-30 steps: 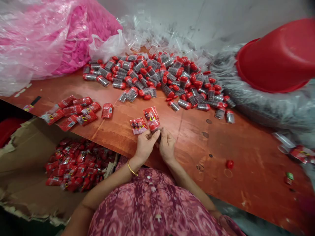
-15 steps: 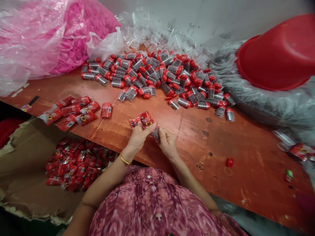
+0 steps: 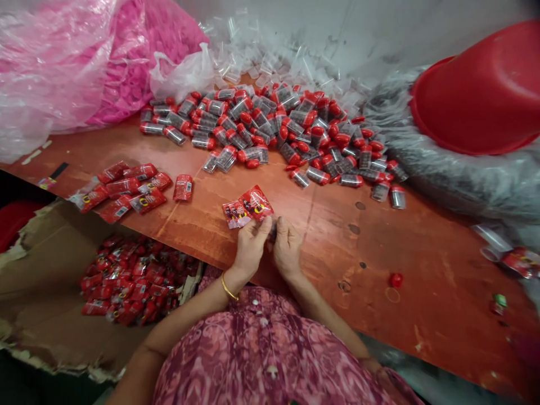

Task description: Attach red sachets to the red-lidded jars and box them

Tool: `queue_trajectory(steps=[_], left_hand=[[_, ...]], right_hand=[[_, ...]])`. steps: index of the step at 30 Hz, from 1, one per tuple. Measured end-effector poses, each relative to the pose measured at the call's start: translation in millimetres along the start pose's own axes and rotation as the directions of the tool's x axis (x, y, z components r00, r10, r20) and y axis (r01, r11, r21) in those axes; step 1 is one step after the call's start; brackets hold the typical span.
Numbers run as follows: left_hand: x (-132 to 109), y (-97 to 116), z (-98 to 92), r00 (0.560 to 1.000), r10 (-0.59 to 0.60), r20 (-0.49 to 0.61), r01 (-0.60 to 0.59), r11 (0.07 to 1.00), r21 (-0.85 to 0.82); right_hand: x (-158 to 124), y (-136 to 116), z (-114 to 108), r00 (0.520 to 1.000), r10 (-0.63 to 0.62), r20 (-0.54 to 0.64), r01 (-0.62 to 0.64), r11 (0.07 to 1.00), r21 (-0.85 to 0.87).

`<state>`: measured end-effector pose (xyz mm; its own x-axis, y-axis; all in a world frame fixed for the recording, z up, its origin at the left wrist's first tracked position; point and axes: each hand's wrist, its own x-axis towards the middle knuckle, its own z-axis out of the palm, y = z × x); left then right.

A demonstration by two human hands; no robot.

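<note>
My left hand and my right hand meet close together above the table's near edge, fingers pinched. Between their fingertips is a small clear container with dark contents, mostly covered by the fingers. Just past my left fingers lies a red printed packet, partly overlapping another red packet; whether my left fingers touch them I cannot tell. Beyond the hands spreads a heap of clear containers with red caps, filled with something dark.
Filled red packets lie on the left of the orange-brown table. A cardboard box below holds many more. Behind are a pink bag and loose clear tubes. A red bucket rests on a plastic sack.
My left hand has moved right and nearer to me, off the front of the red packets, which now show more fully. Both hands have closed together around the small container.
</note>
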<state>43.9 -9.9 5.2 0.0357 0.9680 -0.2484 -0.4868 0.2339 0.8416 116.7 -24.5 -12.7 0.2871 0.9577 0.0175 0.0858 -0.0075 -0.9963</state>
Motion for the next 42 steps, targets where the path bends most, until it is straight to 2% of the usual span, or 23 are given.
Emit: queue_trajectory(steps=[6,10,13,19,23,27,29,31,35,40,42], left_hand=[[15.2,4.0,-10.2,1.000,-0.023,0.007,0.023,1.000,-0.004],[18.4,13.6,-10.5,0.995,-0.096,-0.036,0.094,0.994,-0.057],[18.8,22.4,-10.4,0.985,-0.166,-0.055,0.156,0.977,-0.147],[16.3,23.7,-11.8,0.989,-0.139,-0.052,0.131,0.982,-0.138],[13.7,25.2,-16.2,0.988,-0.142,-0.067,0.133,0.983,-0.125],[16.0,35.1,-19.2,0.993,-0.111,-0.025,0.109,0.990,-0.092],[18.2,39.8,-18.6,0.995,-0.095,0.008,0.095,0.993,-0.075],[19.3,41.1,-16.7,0.995,-0.090,0.040,0.093,0.994,-0.063],[15.2,33.0,-11.9,0.997,-0.058,0.047,0.059,0.998,-0.018],[12.7,24.6,-15.4,0.999,-0.019,0.035,0.017,0.999,0.038],[16.0,25.6,-21.0,1.000,0.013,0.022,-0.014,1.000,0.021]], right_hand=[[3.5,2.0,3.1,1.000,0.016,0.018,-0.017,1.000,0.012],[5.6,-1.9,-1.6,0.973,0.080,0.218,-0.114,0.982,0.148],[6.1,-8.2,-8.2,0.947,0.041,0.319,-0.117,0.968,0.224],[4.5,-11.0,-3.4,0.969,0.040,0.243,-0.098,0.969,0.229],[7.9,-14.2,3.1,0.961,0.059,0.269,-0.128,0.961,0.247],[12.9,-21.3,1.4,0.928,0.091,0.361,-0.210,0.929,0.305],[12.4,-23.3,0.6,0.939,0.081,0.333,-0.183,0.940,0.288],[9.9,-24.1,1.2,0.967,0.040,0.251,-0.103,0.965,0.243],[5.1,-24.9,5.9,0.991,-0.042,0.127,0.017,0.982,0.190],[4.8,-18.2,12.9,0.994,0.025,0.110,-0.053,0.964,0.259],[4.3,-10.9,13.0,0.997,0.014,0.078,-0.032,0.971,0.235]])
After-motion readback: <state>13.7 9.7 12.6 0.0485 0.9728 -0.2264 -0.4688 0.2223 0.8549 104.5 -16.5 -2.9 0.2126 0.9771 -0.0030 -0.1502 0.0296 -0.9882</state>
